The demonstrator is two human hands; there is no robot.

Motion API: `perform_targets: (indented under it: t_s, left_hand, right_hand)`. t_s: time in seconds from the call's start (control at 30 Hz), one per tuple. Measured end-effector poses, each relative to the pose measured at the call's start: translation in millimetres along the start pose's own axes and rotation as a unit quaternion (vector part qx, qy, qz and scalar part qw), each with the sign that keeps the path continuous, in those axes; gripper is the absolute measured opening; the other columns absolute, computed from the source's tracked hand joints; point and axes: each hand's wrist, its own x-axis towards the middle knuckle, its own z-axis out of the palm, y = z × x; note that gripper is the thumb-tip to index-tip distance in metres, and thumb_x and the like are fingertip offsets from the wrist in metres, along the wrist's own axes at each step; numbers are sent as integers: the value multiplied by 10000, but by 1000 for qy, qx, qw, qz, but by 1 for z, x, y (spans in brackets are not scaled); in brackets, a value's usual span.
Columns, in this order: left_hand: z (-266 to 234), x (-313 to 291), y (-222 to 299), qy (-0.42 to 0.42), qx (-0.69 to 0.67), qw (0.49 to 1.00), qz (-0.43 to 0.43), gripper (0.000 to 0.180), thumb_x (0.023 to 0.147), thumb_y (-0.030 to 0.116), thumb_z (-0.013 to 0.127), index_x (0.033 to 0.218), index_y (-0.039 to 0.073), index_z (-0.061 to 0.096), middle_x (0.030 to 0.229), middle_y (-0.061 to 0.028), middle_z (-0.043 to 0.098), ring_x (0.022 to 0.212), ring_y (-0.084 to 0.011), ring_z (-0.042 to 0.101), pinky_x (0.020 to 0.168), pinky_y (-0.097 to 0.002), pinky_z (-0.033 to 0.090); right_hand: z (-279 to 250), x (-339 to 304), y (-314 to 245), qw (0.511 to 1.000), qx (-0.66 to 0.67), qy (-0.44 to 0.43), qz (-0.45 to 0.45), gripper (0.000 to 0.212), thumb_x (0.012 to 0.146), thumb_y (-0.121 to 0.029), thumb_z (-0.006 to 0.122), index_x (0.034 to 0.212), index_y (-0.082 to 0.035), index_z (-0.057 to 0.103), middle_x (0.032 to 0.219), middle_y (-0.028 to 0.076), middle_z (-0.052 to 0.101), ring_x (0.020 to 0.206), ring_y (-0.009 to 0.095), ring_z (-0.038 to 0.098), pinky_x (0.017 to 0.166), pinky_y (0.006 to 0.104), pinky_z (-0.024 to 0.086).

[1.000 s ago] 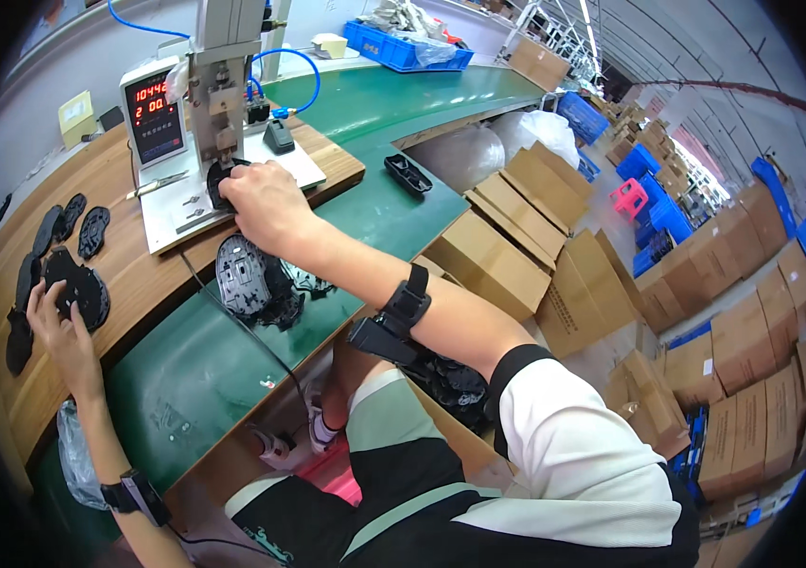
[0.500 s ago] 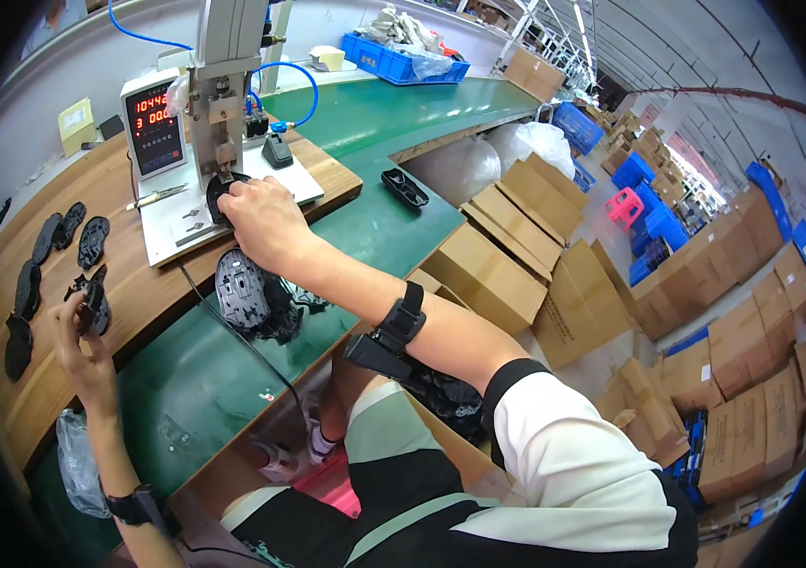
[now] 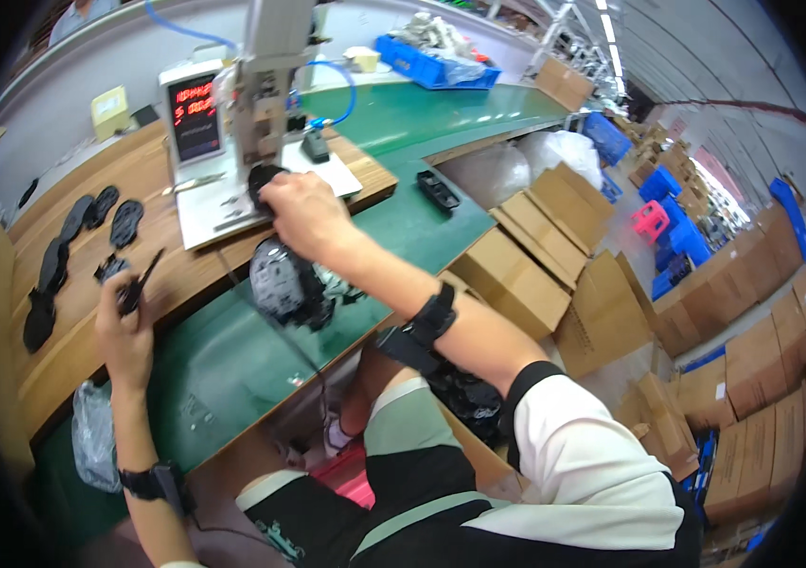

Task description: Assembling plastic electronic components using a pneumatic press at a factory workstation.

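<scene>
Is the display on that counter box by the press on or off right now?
On. The display box left of the press shows lit red characters on its dark screen. The right hand holds a black part at the press base.

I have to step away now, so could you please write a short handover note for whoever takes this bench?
Right hand: gripping a black part on the press machine's white base plate.
Left hand: holding a small black piece above the wooden bench.
Row of black oval parts lies on the bench, left of the machine; a bag of parts sits on the green belt.
Done: one part at the press.
Left: the row on the bench.
</scene>
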Motion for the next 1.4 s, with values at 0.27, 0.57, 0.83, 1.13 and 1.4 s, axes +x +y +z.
perform_targets:
  t_s: [0.27, 0.57, 0.83, 1.13, 1.4]
  left_hand:
    - [8, 7, 20, -73, -44, 996, -41, 546, 976, -91, 582, 1488, 89, 525, 1288, -187, 710, 1167, -297, 698, 911, -364, 574]
    - [11, 0, 4, -39, 7, 999, 9, 301, 1004, -43, 621, 1284, 23, 530, 1155, -165, 666, 1077, -264, 662, 902, -374, 572]
    - [13, 3, 17, -31, 22, 997, 73, 478, 829, -134, 646, 1276, 34, 610, 1191, -170, 651, 1134, -394, 625, 979, -431, 507]
    - [20, -5, 29, -69, 20, 989, 129, 573, 763, -146, 733, 1295, 64, 699, 1178, -114, 723, 1109, -310, 670, 933, -385, 574]
    - [27, -10, 31, -44, -66, 987, 139, 640, 777, -56, 786, 1382, 94, 637, 1270, -121, 697, 1147, -308, 673, 946, -424, 579]
  right_hand:
    - [-20, -1, 7, 999, 28, 13, -13, 253, 732, -18, 719, 976, -53, 775, 984, 132, 739, 986, 356, 709, 915, 474, 552]
    - [-22, 3, 9, 999, 36, 7, -8, 250, 763, -32, 702, 1006, -44, 760, 1010, 135, 730, 1013, 352, 696, 922, 464, 541]
    - [-25, -99, 9, 990, 58, 122, 46, 296, 830, -36, 650, 1123, -31, 694, 1139, 146, 693, 1093, 360, 644, 982, 459, 488]
    - [-39, -98, -37, 989, 79, 127, 15, 437, 816, -127, 683, 1243, -33, 669, 1283, 150, 661, 1215, 342, 587, 1115, 462, 364]
    - [-5, -34, -102, 982, 137, 8, -128, 630, 793, -110, 795, 1392, -104, 600, 1232, 92, 696, 1189, 266, 637, 1060, 446, 418]
